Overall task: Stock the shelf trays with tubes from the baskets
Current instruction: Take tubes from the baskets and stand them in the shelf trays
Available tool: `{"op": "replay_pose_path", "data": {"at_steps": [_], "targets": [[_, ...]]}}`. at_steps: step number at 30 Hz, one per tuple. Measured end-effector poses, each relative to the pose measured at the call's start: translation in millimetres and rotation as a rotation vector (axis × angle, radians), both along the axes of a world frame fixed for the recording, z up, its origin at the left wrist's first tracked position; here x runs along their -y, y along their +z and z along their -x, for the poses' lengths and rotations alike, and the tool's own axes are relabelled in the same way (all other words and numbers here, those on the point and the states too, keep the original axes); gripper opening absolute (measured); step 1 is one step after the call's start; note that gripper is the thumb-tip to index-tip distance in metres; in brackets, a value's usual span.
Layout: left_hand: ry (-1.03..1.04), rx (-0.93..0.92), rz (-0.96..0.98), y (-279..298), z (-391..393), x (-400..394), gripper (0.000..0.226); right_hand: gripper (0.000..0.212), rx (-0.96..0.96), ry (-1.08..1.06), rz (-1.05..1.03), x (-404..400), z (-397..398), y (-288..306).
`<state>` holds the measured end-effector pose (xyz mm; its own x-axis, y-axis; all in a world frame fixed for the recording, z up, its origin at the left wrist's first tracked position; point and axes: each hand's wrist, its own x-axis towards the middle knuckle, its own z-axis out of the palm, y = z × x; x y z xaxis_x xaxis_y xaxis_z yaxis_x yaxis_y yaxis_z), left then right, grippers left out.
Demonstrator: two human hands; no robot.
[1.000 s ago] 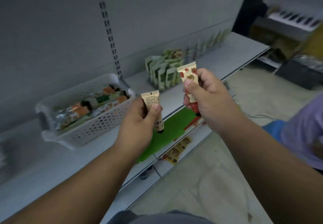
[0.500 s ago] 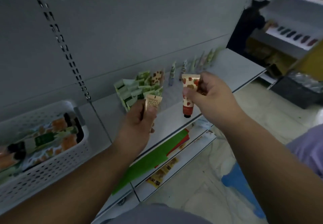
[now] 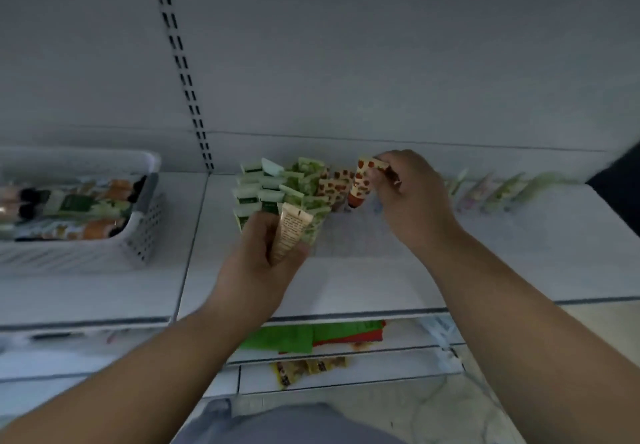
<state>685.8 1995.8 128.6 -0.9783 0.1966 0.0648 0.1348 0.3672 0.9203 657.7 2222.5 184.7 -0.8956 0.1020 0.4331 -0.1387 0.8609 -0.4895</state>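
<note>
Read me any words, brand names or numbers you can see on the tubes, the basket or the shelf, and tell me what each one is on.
None can be read.
Beige tube in the left hand: rows of small print, too blurred to read.
Red-patterned tube in the right hand: pattern only, no text visible.
Green tubes standing on the shelf: dark label patches, unreadable.
Tubes in the white basket: labels blurred.

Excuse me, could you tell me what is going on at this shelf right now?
A person is stocking tubes. The right hand lowers a red-spotted tube cap-down beside the standing tubes on the shelf. The left hand holds a beige tube. A basket of more tubes sits to the left.
</note>
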Motion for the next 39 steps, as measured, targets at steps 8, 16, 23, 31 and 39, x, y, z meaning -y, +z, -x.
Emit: {"op": "replay_pose_path", "data": {"at_steps": [8, 16, 23, 31, 39], "targets": [[0.063, 0.075, -0.034, -20, -27, -20, 0.044, 0.02, 0.117, 0.139, -0.109, -5, 24, -26], [0.056, 0.107, -0.176, -12, -36, -39, 0.04, 0.028, 0.053, 0.152, -0.068, -2, 4, -18], [-0.006, 0.114, -0.196, -5, -30, -54, 0.038, 0.004, 0.485, 0.466, 0.217, 10, -36, 8], [0.067, -0.196, 0.457, -37, -25, -40, 0.036, 0.01, 0.102, 0.174, 0.038, -14, -13, 17], [-0.005, -0.24, 0.626, -44, -20, -34, 0.04, 0.017, 0.129, 0.246, -0.176, 15, 12, -14]]}}
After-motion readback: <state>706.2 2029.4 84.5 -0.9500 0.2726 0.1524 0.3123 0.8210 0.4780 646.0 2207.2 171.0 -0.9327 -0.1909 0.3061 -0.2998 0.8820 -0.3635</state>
